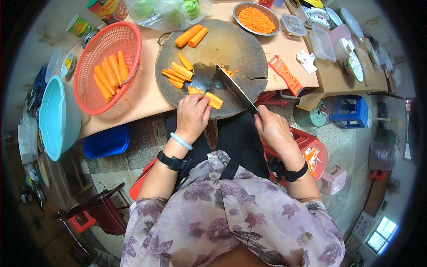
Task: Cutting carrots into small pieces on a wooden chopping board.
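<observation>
My left hand (192,115) presses down on a carrot piece (212,99) at the near edge of a round dark wooden chopping board (240,49). My right hand (272,129) grips the handle of a large knife (235,88), whose blade angles up and left over the board, just right of the held carrot. Several cut carrot sticks (177,72) lie on the board's left side, and two whole peeled carrots (191,36) rest at its far edge.
A red mesh basket (129,40) of peeled carrots sits left of the board. A metal bowl of grated carrot (256,18) stands behind it, an orange peeler (287,74) to the right, plastic containers (321,41) further right. A turquoise basin (55,116) is at far left.
</observation>
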